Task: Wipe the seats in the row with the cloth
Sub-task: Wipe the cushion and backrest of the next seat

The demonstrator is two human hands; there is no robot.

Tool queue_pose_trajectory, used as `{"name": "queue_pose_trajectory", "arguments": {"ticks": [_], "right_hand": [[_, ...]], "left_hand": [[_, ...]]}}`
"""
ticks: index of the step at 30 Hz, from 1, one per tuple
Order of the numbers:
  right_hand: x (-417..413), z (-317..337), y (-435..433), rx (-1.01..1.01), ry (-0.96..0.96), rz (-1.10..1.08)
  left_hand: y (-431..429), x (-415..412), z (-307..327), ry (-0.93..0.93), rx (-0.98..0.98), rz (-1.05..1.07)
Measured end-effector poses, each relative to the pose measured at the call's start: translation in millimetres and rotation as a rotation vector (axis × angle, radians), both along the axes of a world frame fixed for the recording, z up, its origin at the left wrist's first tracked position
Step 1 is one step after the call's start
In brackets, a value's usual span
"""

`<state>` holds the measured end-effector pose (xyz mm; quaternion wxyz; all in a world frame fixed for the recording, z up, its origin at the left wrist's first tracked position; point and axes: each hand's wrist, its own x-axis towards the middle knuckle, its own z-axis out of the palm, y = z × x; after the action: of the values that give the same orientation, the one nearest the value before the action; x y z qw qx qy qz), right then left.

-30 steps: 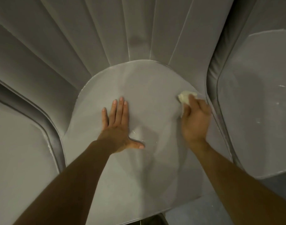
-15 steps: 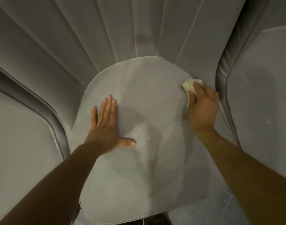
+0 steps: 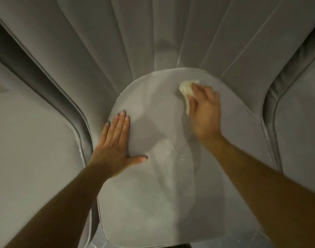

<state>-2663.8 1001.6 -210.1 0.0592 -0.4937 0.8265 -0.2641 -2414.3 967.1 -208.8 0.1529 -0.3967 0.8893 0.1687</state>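
In the head view, the left hand [image 3: 113,149] lies flat on the left part of the middle seat cushion [image 3: 153,203], its grip spread wide, fingers straight, holding nothing. The right hand [image 3: 205,111] curls its grip round a pale crumpled cloth [image 3: 186,88], pressed on the cushion's far-right part, near the fluted backrest [image 3: 135,42]. Neighbouring seats [image 3: 28,140] flank the cushion on both sides.
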Motion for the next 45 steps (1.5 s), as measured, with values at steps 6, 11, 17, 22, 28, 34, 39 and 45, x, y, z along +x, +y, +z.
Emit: {"name": "queue_pose_trajectory", "arguments": {"ticks": [6, 11, 17, 22, 28, 34, 39, 45], "right_hand": [[23.6, -1.0, -68.3, 0.175, -0.019, 0.163], [82.3, -16.0, -79.5, 0.112, 0.005, 0.208], [105.4, -16.9, -68.0, 0.146, 0.002, 0.422], [118.4, -11.0, -15.3, 0.043, -0.04, 0.712], [97.5, -7.7, 71.2, 0.121, -0.066, 0.856], [5.4, 16.0, 59.4, 0.018, -0.004, 0.226], [-25.9, 7.6, 18.4, 0.165, 0.021, 0.096], [6.0, -11.0, -53.2, 0.189, 0.018, 0.302]], "left_hand": [[-1.3, 4.3, -6.7, -0.013, -0.005, -0.004], [0.3, 6.4, -10.9, 0.034, -0.045, 0.016], [21.0, 10.3, -10.9, 0.055, -0.09, 0.185], [41.0, 22.6, -1.3, 0.067, -0.042, 0.268], [63.9, 26.1, 18.0, 0.025, 0.126, 0.244], [78.0, 5.6, 13.1, -0.029, 0.224, 0.215], [74.4, 1.5, 12.0, -0.119, 0.271, 0.23], [69.4, 1.8, 9.6, -0.141, 0.34, 0.212]]}}
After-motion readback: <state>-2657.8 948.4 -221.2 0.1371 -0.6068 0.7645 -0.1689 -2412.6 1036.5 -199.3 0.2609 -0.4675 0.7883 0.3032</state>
